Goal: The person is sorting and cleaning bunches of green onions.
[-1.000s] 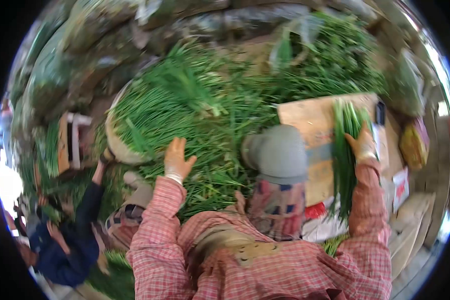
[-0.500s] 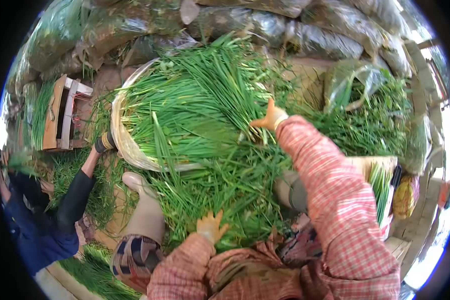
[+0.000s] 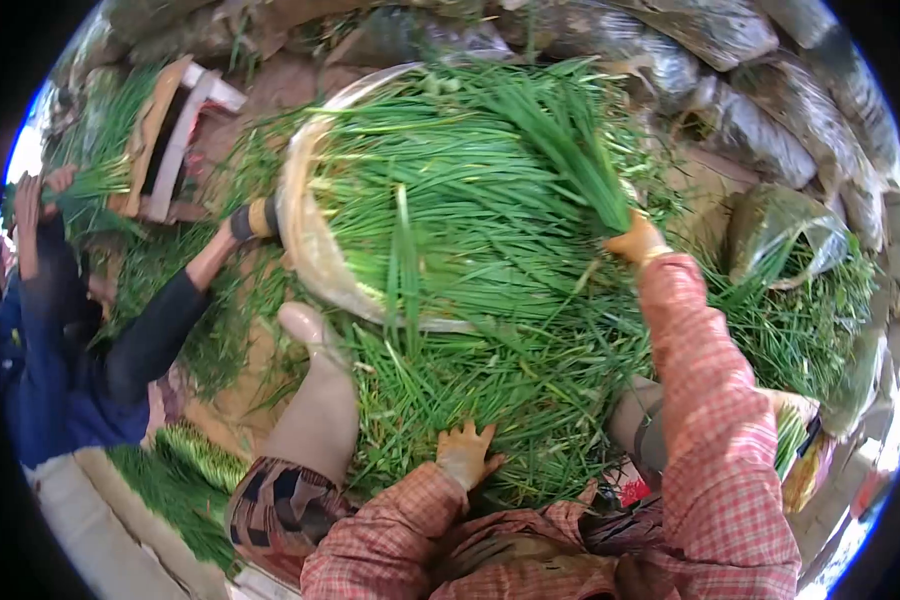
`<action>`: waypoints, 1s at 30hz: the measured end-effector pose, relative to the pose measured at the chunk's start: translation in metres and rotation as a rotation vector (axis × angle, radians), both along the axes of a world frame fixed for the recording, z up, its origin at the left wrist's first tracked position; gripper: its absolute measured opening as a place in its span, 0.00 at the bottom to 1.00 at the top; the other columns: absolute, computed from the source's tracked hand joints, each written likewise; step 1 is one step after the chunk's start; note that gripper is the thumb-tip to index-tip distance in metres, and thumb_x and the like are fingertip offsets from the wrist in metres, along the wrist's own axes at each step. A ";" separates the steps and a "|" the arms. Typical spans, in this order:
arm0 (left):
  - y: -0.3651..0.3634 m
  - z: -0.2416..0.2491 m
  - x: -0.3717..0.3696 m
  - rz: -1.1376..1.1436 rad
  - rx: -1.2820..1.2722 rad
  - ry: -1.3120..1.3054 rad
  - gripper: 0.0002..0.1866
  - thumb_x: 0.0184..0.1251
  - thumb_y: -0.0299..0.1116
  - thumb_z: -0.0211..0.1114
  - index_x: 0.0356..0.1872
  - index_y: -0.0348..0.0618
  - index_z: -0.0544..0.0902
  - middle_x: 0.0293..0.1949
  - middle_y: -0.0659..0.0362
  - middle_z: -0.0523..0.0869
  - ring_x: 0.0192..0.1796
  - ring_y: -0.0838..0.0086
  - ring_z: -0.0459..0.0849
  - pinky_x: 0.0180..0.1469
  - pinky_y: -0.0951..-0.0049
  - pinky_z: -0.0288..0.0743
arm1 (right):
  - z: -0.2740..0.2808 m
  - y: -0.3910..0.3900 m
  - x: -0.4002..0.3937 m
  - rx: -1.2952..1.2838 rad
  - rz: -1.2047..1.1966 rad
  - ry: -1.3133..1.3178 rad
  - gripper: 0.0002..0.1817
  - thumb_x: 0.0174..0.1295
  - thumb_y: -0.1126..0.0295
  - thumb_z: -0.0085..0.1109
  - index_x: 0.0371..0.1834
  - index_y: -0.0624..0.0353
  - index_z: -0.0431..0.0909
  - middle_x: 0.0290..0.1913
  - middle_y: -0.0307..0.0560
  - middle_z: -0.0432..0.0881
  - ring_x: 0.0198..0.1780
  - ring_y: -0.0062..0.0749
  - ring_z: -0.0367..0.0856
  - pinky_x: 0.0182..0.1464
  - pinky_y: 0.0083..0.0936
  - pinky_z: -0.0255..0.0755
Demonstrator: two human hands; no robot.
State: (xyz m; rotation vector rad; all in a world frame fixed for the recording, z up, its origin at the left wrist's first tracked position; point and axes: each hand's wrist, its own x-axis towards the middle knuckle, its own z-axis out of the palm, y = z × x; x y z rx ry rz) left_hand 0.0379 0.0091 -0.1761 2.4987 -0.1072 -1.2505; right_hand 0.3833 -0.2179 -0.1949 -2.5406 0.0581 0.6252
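A large heap of long green chives [image 3: 450, 190] lies in an opened clear plastic bag [image 3: 298, 200] before me. At the heap's right side my right hand [image 3: 638, 240] is closed around the base ends of a bunch of chives [image 3: 570, 140], whose leaves fan out toward the upper left. Nearer my body, my left hand [image 3: 466, 455] rests with fingers spread on loose green leaves [image 3: 490, 390] and holds nothing. Both hands wear pale, stained gloves.
A co-worker [image 3: 60, 340] in dark blue sits at left, hands at chives beside a wooden stand [image 3: 165, 140]. Filled plastic sacks [image 3: 760, 130] line the back. An opened bag [image 3: 785, 235] lies among greens at right. My boots [image 3: 320, 400] flank the loose leaves.
My right hand has gone from open beside the bunch to closed on its base ends. My left hand stays spread on the leaves. The view has shifted, and the co-worker's hand has risen.
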 end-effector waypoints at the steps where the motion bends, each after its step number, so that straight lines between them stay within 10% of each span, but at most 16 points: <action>1: 0.008 0.008 0.005 0.001 -0.030 -0.056 0.34 0.53 0.57 0.59 0.61 0.56 0.66 0.48 0.49 0.75 0.49 0.56 0.76 0.50 0.54 0.65 | 0.001 -0.012 0.008 -0.018 0.040 -0.025 0.35 0.36 0.64 0.66 0.52 0.63 0.68 0.38 0.57 0.80 0.40 0.43 0.80 0.45 0.31 0.73; 5: 0.069 0.048 0.062 0.329 -0.436 -0.320 0.27 0.53 0.52 0.61 0.51 0.48 0.76 0.52 0.49 0.77 0.52 0.61 0.77 0.53 0.63 0.70 | 0.062 -0.029 0.018 0.334 -0.024 -0.096 0.31 0.38 0.70 0.66 0.51 0.65 0.69 0.31 0.46 0.79 0.29 0.33 0.76 0.37 0.23 0.71; 10: 0.109 0.010 0.180 0.654 0.203 -0.902 0.21 0.50 0.41 0.67 0.44 0.41 0.77 0.38 0.51 0.80 0.43 0.60 0.77 0.49 0.65 0.70 | 0.128 -0.022 0.010 0.819 -0.208 0.239 0.24 0.49 0.71 0.62 0.50 0.66 0.69 0.34 0.42 0.77 0.32 0.24 0.75 0.36 0.22 0.71; 15: 0.100 -0.033 0.206 0.587 0.427 -0.796 0.18 0.49 0.41 0.66 0.40 0.47 0.76 0.39 0.58 0.78 0.45 0.65 0.76 0.47 0.64 0.69 | 0.171 0.030 -0.028 1.310 -0.222 0.277 0.25 0.51 0.71 0.60 0.52 0.67 0.66 0.28 0.37 0.71 0.22 0.19 0.66 0.35 0.21 0.69; 30: -0.057 0.147 0.127 -0.189 -0.221 -1.506 0.04 0.41 0.33 0.59 0.16 0.49 0.73 0.21 0.63 0.68 0.31 0.70 0.71 0.37 0.69 0.65 | 0.227 0.013 -0.148 0.751 0.004 0.629 0.21 0.44 0.75 0.66 0.45 0.61 0.76 0.37 0.38 0.80 0.37 0.21 0.75 0.42 0.21 0.69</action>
